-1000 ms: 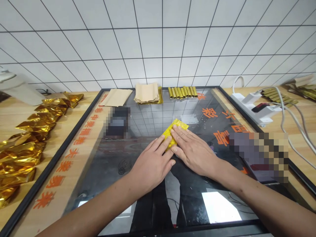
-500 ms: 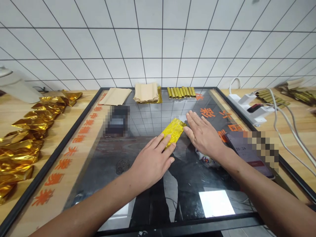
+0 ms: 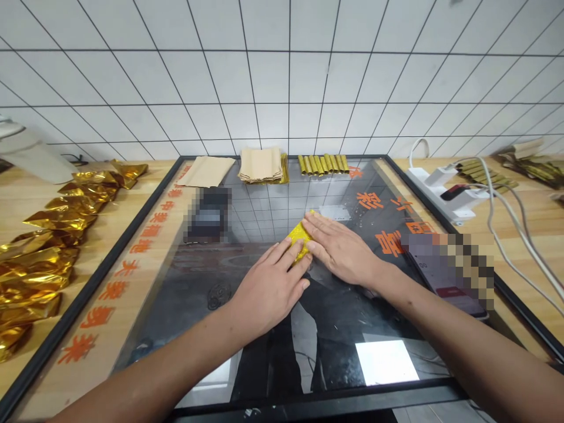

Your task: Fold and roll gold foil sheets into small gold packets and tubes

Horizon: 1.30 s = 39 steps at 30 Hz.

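Observation:
A small sheet of crinkled gold foil paper [image 3: 299,239] lies on the black-framed glass top [image 3: 259,217], partly covered by both hands. My left hand [image 3: 273,285] rests flat across its near left part, fingers stretched out and a little apart. Over its right part lies my right hand [image 3: 339,247], palm down with the fingers extended. Neither hand grips the foil; they press on it from above, and its edges under the fingers are hidden.
Behind stand a stack of brown paper sheets [image 3: 261,164], a single brown sheet [image 3: 207,170] and a row of rolled gold tubes [image 3: 323,164]. Folded gold foil pieces [image 3: 48,258] line the left. A phone [image 3: 445,282], a white power strip [image 3: 440,194] and cables are on the right.
My right hand has moved left from beside the foil onto its right part, covering more of it. My left hand stays in place on the foil.

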### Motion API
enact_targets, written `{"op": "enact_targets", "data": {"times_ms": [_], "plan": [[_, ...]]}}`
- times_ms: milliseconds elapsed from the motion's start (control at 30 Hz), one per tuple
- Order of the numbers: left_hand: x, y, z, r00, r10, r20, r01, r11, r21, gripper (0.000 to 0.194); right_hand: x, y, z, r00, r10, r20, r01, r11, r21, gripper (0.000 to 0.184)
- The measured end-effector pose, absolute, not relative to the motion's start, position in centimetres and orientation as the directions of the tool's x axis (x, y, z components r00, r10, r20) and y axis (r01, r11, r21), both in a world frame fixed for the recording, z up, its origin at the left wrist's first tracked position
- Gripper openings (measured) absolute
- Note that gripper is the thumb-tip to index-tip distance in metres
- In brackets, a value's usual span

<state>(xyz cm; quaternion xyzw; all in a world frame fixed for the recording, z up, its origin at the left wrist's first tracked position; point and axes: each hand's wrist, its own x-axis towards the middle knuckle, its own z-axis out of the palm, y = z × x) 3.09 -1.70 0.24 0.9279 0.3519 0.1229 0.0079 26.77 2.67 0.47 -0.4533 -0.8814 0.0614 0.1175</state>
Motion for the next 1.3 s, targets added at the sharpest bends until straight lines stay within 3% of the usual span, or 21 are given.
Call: {"op": "enact_targets", "data": {"times_ms": [167,267,367,633,900,1067,1300], "plan": [[3.1,-1.7,0.3,0.723,0.659,0.207,0.657,-0.749,0.088,0.049,27.4,3.4,0.9,-0.4,0.898,0.184,0.894,0.426,-0.139,0.07],[3.2,-1.6,0.5,0.727,0.654,0.209,0.654,-0.752,0.082,0.048,26.6,2.8,1.5,-0.503,0.827,0.25,0.817,0.55,-0.174,0.07],[3.2,-1.6,0.7,0.728,0.655,0.202,0.653,-0.753,0.086,0.047,25.8,2.4,1.5,-0.612,0.762,0.212,0.724,0.648,-0.236,0.067],[3.1,-1.6,0.5,0.728,0.651,0.213,0.647,-0.756,0.098,0.048,26.5,3.5,0.8,-0.464,0.87,0.166,0.862,0.487,-0.14,0.068],[1.5,0.2,0.4,0.69,0.683,0.237,0.673,-0.727,0.137,0.043,26.4,2.5,1.2,-0.505,0.838,0.206,0.825,0.539,-0.171,0.062],[0.4,1.5,0.2,0.691,0.682,0.238,0.66,-0.73,0.176,0.053,26.4,2.3,1.2,-0.55,0.805,0.221,0.791,0.587,-0.172,0.064],[0.0,1.9,0.7,0.68,0.684,0.264,0.698,-0.714,0.054,0.05,25.6,1.6,1.1,-0.57,0.788,0.233,0.76,0.614,-0.213,0.064]]}}
